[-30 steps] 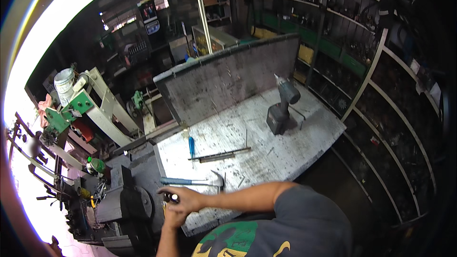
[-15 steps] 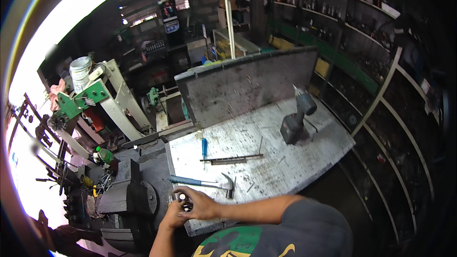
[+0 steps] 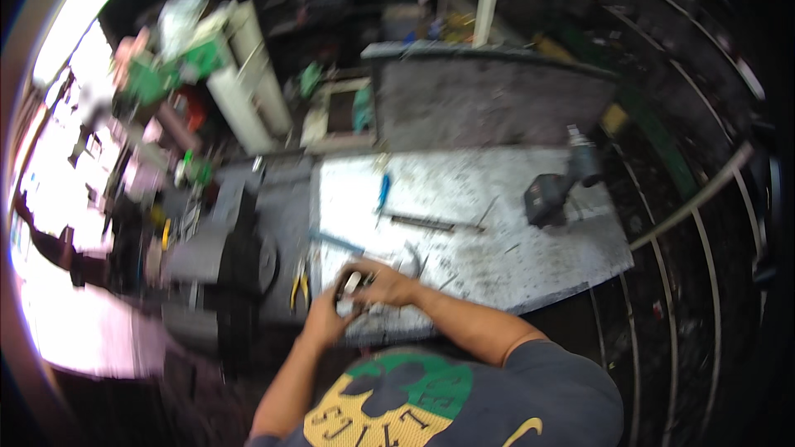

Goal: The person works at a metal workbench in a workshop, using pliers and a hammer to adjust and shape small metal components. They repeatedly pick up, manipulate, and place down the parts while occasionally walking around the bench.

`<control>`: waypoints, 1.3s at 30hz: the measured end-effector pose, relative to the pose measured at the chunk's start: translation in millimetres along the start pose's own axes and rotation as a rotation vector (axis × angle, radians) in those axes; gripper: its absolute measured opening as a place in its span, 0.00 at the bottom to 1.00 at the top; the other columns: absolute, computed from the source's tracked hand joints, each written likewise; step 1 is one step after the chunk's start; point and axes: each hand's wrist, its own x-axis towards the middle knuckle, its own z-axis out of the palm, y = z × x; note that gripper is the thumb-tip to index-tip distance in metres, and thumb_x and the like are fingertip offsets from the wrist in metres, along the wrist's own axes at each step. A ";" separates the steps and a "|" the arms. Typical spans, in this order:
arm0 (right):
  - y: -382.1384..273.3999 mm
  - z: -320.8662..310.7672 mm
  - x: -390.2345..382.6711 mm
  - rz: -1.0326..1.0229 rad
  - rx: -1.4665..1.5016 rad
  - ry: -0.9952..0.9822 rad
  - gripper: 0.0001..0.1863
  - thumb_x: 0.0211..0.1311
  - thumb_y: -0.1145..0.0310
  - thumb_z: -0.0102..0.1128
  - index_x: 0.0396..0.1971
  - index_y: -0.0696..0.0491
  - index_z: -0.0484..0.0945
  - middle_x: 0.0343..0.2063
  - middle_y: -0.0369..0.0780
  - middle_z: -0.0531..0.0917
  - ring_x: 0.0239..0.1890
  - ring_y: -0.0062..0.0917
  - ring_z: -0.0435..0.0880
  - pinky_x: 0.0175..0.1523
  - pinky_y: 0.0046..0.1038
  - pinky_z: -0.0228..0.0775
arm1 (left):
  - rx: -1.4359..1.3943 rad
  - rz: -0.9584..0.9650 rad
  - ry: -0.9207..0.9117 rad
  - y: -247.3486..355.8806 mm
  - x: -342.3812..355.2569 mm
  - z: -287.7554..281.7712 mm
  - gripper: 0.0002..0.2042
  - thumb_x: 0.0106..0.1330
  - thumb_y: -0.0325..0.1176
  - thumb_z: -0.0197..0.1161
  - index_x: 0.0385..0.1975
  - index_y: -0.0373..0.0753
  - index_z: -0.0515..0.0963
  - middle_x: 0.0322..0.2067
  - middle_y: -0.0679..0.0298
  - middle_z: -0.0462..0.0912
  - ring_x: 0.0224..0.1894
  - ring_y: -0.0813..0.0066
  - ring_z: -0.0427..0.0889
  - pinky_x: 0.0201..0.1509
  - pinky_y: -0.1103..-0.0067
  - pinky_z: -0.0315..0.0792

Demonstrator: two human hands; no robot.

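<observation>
At the metal bench's near edge, my left hand point(image 3: 328, 314) and my right hand point(image 3: 381, 285) are both closed round a small dark part with a pale end point(image 3: 354, 281), largely hidden by my fingers. A blue-handled claw hammer point(image 3: 331, 240) lies just beyond them. Pliers with yellow handles point(image 3: 298, 290) lie left of my hands. Farther back are a blue screwdriver point(image 3: 383, 194) and a thin dark bar point(image 3: 422, 223). A black cordless drill point(image 3: 546, 199) stands at the bench's right. The picture is motion-blurred.
A heavy dark vise point(image 3: 203, 257) sits at the left beside the light metal worktop point(image 3: 571, 261). An upright panel point(image 3: 489, 99) backs the worktop. Dark racks point(image 3: 696, 248) stand at the right, and a white and green frame point(image 3: 240, 108) stands at the back left.
The view has turned, so the bench appears higher and the back panel flatter. The yellow-handled pliers now show left of my hands. Both hands still grip the small part.
</observation>
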 end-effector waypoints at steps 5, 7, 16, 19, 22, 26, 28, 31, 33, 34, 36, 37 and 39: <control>10.0 -27.0 -23.7 0.022 0.275 0.395 0.11 0.68 0.75 0.67 0.45 0.55 0.73 0.39 0.40 0.85 0.38 0.22 0.86 0.44 0.26 0.83 | 0.032 -0.117 -0.045 -26.0 -10.3 -7.4 0.28 0.58 0.31 0.78 0.60 0.35 0.78 0.52 0.49 0.84 0.56 0.53 0.84 0.61 0.65 0.77; 14.8 -31.3 -27.4 0.083 0.253 0.365 0.10 0.68 0.75 0.68 0.44 0.55 0.75 0.34 0.36 0.84 0.36 0.16 0.81 0.40 0.21 0.78 | 0.023 -0.138 -0.117 -34.3 -16.4 10.7 0.28 0.58 0.32 0.76 0.61 0.38 0.78 0.51 0.51 0.84 0.54 0.53 0.84 0.60 0.65 0.77; 11.0 -21.2 -20.8 0.047 0.244 0.320 0.09 0.71 0.68 0.61 0.42 0.60 0.78 0.39 0.43 0.85 0.41 0.25 0.86 0.46 0.30 0.82 | 0.036 -0.203 0.003 -51.7 -17.4 54.8 0.16 0.66 0.37 0.72 0.52 0.42 0.85 0.46 0.55 0.85 0.50 0.52 0.84 0.53 0.66 0.78; -4.6 -6.3 -17.9 -0.062 0.584 0.373 0.10 0.77 0.67 0.53 0.40 0.60 0.72 0.45 0.48 0.82 0.37 0.26 0.83 0.46 0.28 0.80 | -0.027 -0.095 0.135 -41.7 -21.8 47.7 0.26 0.61 0.37 0.76 0.59 0.41 0.80 0.51 0.52 0.85 0.54 0.53 0.84 0.59 0.67 0.77; -16.9 12.2 -14.0 -0.221 0.577 0.346 0.15 0.73 0.66 0.52 0.48 0.63 0.70 0.52 0.51 0.78 0.44 0.28 0.82 0.54 0.32 0.77 | -0.131 -0.049 0.100 -29.0 -25.2 39.7 0.35 0.56 0.39 0.80 0.66 0.41 0.75 0.57 0.50 0.83 0.60 0.52 0.81 0.65 0.66 0.75; -19.3 34.3 -7.7 -0.259 0.512 0.365 0.21 0.70 0.64 0.53 0.54 0.64 0.67 0.58 0.53 0.74 0.52 0.29 0.78 0.63 0.35 0.71 | -0.110 -0.096 0.090 -19.7 -22.6 29.2 0.38 0.54 0.40 0.82 0.66 0.41 0.74 0.56 0.50 0.83 0.60 0.52 0.82 0.66 0.66 0.75; -15.9 40.6 -6.6 -0.266 0.501 0.359 0.26 0.69 0.61 0.55 0.58 0.65 0.67 0.60 0.52 0.74 0.59 0.30 0.75 0.68 0.36 0.66 | -0.107 -0.111 0.090 -19.6 -21.3 25.9 0.37 0.54 0.40 0.82 0.66 0.39 0.74 0.55 0.49 0.84 0.59 0.52 0.83 0.65 0.66 0.76; -8.8 46.1 -7.6 -0.298 0.464 0.395 0.29 0.68 0.59 0.56 0.60 0.65 0.66 0.60 0.51 0.74 0.63 0.32 0.73 0.72 0.38 0.60 | -0.129 -0.090 0.107 -23.0 -22.1 25.3 0.37 0.54 0.38 0.81 0.65 0.37 0.75 0.55 0.48 0.85 0.58 0.52 0.84 0.64 0.66 0.77; -4.9 49.7 -9.5 -0.311 0.430 0.400 0.30 0.67 0.58 0.57 0.60 0.65 0.66 0.60 0.51 0.74 0.63 0.32 0.73 0.73 0.38 0.59 | -0.141 -0.054 0.137 -26.5 -23.1 27.1 0.36 0.54 0.37 0.79 0.65 0.36 0.75 0.55 0.48 0.85 0.58 0.52 0.85 0.63 0.65 0.77; -3.5 51.5 -10.1 -0.307 0.408 0.411 0.31 0.67 0.57 0.57 0.61 0.65 0.66 0.60 0.51 0.74 0.63 0.32 0.72 0.74 0.38 0.58 | -0.148 -0.057 0.131 -28.4 -23.1 28.2 0.36 0.55 0.36 0.79 0.65 0.36 0.75 0.55 0.48 0.85 0.58 0.52 0.85 0.63 0.66 0.77; -2.3 55.3 -10.1 -0.314 0.392 0.407 0.33 0.67 0.58 0.57 0.63 0.65 0.63 0.61 0.51 0.73 0.64 0.33 0.71 0.73 0.38 0.58 | -0.166 -0.040 0.136 -32.1 -23.2 30.4 0.35 0.55 0.35 0.77 0.65 0.37 0.75 0.55 0.48 0.85 0.58 0.52 0.84 0.63 0.66 0.77; -2.9 57.4 -9.6 -0.313 0.380 0.406 0.34 0.67 0.58 0.58 0.65 0.65 0.62 0.61 0.51 0.72 0.65 0.33 0.71 0.73 0.38 0.58 | -0.158 -0.054 0.118 -33.7 -22.6 31.2 0.34 0.55 0.35 0.77 0.65 0.37 0.75 0.55 0.48 0.85 0.58 0.52 0.84 0.64 0.66 0.77; -5.9 60.8 -8.0 -0.319 0.377 0.424 0.38 0.66 0.60 0.60 0.69 0.64 0.56 0.62 0.49 0.70 0.66 0.33 0.69 0.73 0.38 0.57 | -0.150 -0.025 0.126 -36.6 -21.7 32.1 0.34 0.56 0.34 0.75 0.65 0.37 0.74 0.55 0.47 0.84 0.58 0.52 0.84 0.64 0.66 0.77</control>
